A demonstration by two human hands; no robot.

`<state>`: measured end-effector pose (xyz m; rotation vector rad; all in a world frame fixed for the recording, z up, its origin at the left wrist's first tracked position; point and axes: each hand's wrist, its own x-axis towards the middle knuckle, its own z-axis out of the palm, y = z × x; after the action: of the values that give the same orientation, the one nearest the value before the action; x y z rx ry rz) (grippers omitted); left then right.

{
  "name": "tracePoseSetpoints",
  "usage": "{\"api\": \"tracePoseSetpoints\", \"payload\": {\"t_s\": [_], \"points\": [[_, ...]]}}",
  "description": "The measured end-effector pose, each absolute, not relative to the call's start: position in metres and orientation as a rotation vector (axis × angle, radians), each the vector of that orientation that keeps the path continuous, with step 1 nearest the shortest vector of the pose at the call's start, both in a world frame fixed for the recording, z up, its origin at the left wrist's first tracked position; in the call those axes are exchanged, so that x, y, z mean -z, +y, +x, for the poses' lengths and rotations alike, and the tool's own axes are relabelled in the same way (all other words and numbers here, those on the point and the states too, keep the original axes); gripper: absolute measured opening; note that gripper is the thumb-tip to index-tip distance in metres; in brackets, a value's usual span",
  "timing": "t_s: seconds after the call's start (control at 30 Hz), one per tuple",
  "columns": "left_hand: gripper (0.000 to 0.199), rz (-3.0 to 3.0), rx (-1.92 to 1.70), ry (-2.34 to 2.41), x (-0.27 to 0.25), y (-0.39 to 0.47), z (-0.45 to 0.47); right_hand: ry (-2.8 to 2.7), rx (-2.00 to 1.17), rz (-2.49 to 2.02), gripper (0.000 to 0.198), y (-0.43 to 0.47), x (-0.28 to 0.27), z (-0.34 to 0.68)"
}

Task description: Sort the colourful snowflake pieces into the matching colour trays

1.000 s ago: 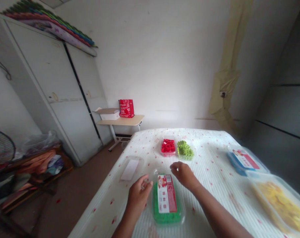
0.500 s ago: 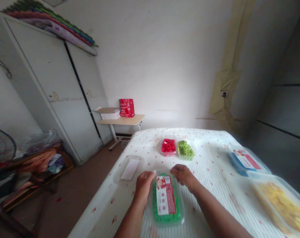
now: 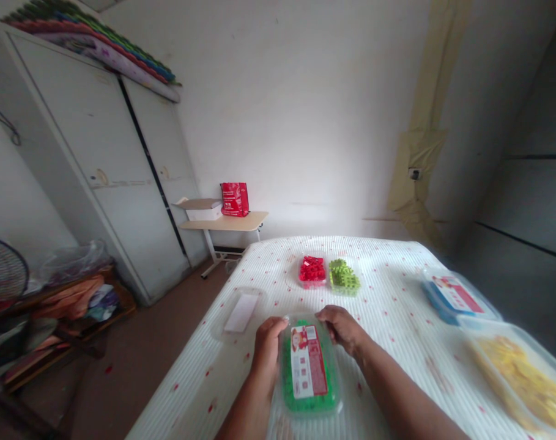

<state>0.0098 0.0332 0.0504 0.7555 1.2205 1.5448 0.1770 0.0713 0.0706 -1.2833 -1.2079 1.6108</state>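
A clear plastic box of green pieces (image 3: 311, 366), with a red-and-white label on its lid, lies on the covered table in front of me. My left hand (image 3: 269, 342) grips its far left corner, thumb on the rim. At the far right corner my right hand (image 3: 341, 327) is closed on the edge, its fingertips partly hidden. Beyond the hands stand an open box of red pieces (image 3: 312, 272) and a box of light green pieces (image 3: 344, 278). To the left lies a clear lid (image 3: 241, 313) with a pale label.
On the right are a box of blue pieces (image 3: 459, 298) with a labelled lid and a box of yellow pieces (image 3: 525, 379). A white patterned cloth (image 3: 397, 366) covers the table. Behind, a small desk (image 3: 241, 222) carries a red bag (image 3: 235, 200) and a carton (image 3: 204, 211).
Both hands keep to the same corners of the box. The right hand has shifted very slightly; the other boxes have not moved.
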Motion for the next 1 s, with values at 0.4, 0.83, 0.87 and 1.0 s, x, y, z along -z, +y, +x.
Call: {"api": "tracePoseSetpoints", "payload": {"t_s": [0.4, 0.83, 0.87, 1.0], "points": [[0.020, 0.845, -1.576, 1.323, -0.053, 0.034, 0.010, -1.161, -1.613, -1.228, 0.015, 0.070, -0.064, 0.176], [0.038, 0.821, -1.521, 1.284, -0.055, 0.019, 0.005, -1.529, -1.612, -1.504, 0.024, 0.019, -0.085, 0.202], [0.038, 0.830, -1.511, 1.278, -0.055, 0.018, 0.006, -1.534, -1.624, -1.501, 0.024, 0.011, -0.084, 0.203], [0.036, 0.875, -1.453, 1.250, -0.052, 0.015, 0.008, -1.453, -1.587, -1.442, 0.018, -0.005, -0.078, 0.207]]}}
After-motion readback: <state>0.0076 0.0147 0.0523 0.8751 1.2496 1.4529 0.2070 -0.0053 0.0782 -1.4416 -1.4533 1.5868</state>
